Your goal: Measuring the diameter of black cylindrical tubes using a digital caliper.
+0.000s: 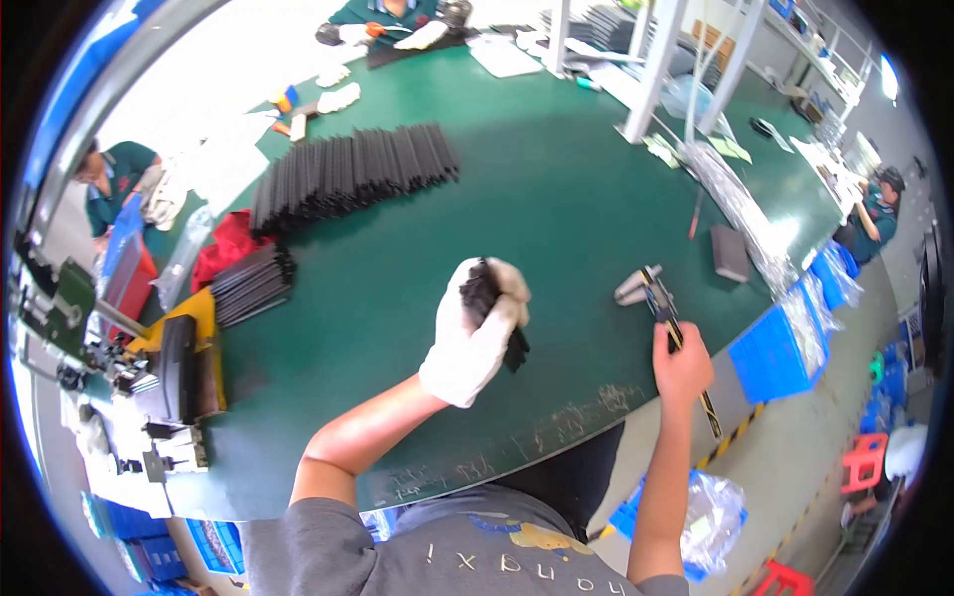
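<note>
My left hand (477,338), in a white glove, is closed around a small bundle of flat black strips (494,308) and holds it above the green table (556,199). My bare right hand (682,363) grips the beam of a metal caliper (656,298) with black and yellow markings. The caliper's jaws rest on the table to the right of the bundle. A long row of the same black strips (348,174) lies at the far left of the table. A smaller stack of black strips (248,286) sits at the left edge.
A dark grey block (730,253) lies right of the caliper. Clear plastic bags (740,214) and blue crates (775,348) line the right edge. A yellow-and-black fixture (184,363) stands at the left. Other people work at the far end, left and right sides.
</note>
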### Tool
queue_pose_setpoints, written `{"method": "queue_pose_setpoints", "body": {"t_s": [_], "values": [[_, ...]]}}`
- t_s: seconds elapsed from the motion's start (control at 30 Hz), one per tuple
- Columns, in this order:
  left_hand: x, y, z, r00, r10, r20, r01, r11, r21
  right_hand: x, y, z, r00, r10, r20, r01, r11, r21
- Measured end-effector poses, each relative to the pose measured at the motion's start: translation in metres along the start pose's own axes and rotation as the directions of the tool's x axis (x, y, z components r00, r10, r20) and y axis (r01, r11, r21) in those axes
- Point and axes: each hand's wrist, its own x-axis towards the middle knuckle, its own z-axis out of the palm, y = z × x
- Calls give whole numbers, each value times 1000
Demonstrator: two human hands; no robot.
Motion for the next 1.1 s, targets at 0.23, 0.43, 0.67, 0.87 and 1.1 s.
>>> {"method": "queue_pose_setpoints", "body": {"t_s": [0.23, 0.43, 0.67, 0.87, 1.1], "values": [[11, -9, 34, 954, -148, 260, 120, 986, 119, 2, 1, 3, 999, 43, -12, -43, 999, -29], [8, -7, 36, 965, -100, 241, 73, 990, 119, 1, 4, 5, 984, -105, -143, 111, 993, 36], [-4, -9, 37, 957, -63, 282, 40, 995, 87, 4, -8, -46, 994, -82, -68, 95, 970, 225], [-7, -3, 34, 956, -19, 294, -32, 985, 168, 18, -48, -127, 857, -439, -271, 475, 876, 83], [-21, 9, 39, 941, -8, 338, -76, 969, 234, 13, -51, -159, 725, -642, -251, 596, 767, -240]]}}
